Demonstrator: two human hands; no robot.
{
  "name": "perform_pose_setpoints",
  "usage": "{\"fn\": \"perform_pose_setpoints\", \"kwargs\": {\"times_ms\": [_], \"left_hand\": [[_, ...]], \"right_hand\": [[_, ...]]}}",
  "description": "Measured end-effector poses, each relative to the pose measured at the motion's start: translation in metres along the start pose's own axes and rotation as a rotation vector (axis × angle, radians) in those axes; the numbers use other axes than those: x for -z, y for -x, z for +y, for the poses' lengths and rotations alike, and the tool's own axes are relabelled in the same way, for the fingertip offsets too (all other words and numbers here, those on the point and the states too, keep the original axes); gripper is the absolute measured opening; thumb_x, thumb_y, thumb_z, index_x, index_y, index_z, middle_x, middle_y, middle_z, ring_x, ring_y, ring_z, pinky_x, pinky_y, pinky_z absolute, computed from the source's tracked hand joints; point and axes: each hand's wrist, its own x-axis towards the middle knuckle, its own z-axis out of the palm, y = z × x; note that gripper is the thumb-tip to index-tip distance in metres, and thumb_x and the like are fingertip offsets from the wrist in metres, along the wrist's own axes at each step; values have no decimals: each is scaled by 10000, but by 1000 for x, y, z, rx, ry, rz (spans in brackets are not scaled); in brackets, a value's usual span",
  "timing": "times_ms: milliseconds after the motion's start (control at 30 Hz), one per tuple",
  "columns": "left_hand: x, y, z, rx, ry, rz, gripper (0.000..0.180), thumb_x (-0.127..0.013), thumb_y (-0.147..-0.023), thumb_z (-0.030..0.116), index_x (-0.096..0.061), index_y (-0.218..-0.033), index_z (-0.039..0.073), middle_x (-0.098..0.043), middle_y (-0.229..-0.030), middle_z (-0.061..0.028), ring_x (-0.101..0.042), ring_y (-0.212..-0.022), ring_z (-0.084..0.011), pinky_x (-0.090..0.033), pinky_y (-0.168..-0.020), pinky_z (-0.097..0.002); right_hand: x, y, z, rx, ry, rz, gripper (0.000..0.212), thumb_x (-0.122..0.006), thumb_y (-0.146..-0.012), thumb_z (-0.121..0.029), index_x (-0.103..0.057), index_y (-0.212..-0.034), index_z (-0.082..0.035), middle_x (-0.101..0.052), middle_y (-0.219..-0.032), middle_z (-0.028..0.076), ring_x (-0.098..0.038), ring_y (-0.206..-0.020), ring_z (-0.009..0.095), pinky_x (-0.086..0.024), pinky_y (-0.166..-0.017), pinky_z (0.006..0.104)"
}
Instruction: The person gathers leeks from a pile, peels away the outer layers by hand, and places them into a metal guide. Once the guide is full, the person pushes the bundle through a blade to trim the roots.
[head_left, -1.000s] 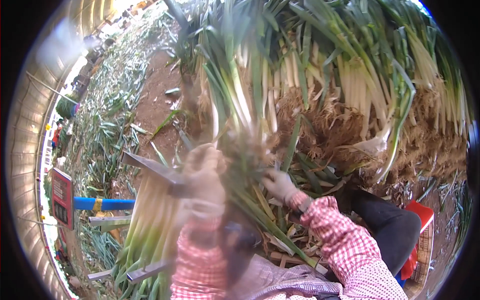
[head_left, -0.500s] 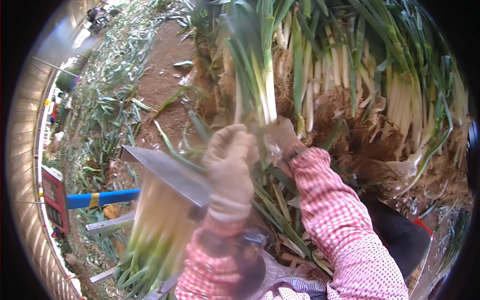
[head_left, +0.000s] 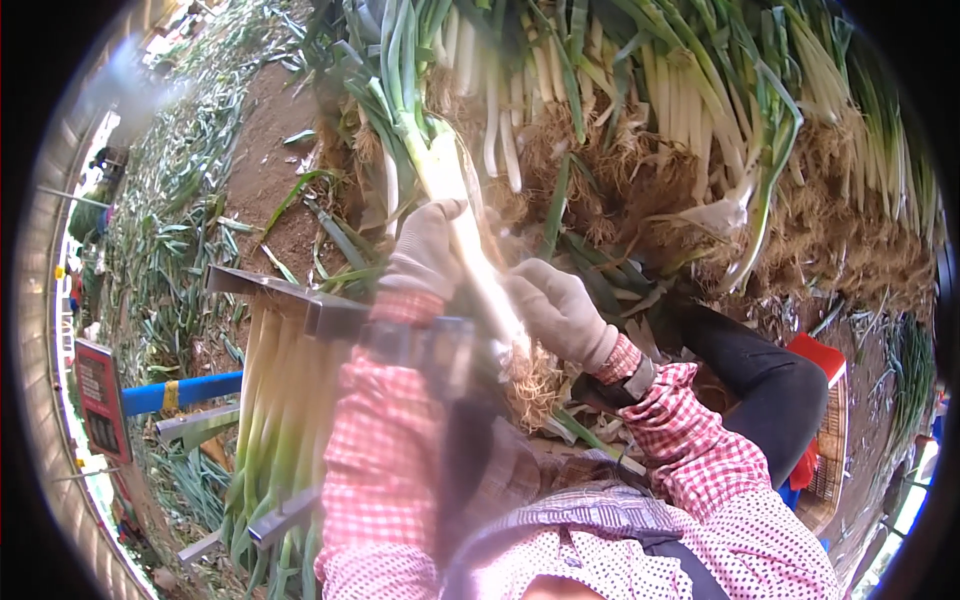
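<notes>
While our left hand [head_left: 428, 250] and right hand [head_left: 560, 312] are both clamped on the leek [head_left: 470, 240] above our lap, its rooted end [head_left: 530, 385] may slip if either grip loosens.

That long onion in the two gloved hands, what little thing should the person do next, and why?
Probably peel the loose outer skin down off the green onion. The left hand grips its white stalk higher up, the right hand pinches near the rooty end, which looks shaggy and dirty, while the stalks in the metal rack beside it look clean.
</notes>
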Motion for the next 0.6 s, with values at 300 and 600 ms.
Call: {"fn": "perform_pose_setpoints", "kwargs": {"times_ms": [300,600], "left_hand": [[24,-2,-40,-236,-165,140,263,-438,-926,63,-451,-1163,-49,-603,-903,-158,-642,-770,-303,-583,-718,-435],[28,-3,-16,-187,-320,55,246,-508,-912,39,-501,-1151,-20,-629,-910,-132,-632,-841,-261,-544,-733,-374]], "right_hand": [[53,105,32,-365,1081,-836,326,-587,-864,-287,-646,-1085,-55,-685,-928,155,-663,-867,311,-528,-757,387],[44,-3,19,-262,292,-143,608,-455,-912,-536,-606,-1046,38,-646,-957,198,-625,-900,313,-472,-823,404]]}}
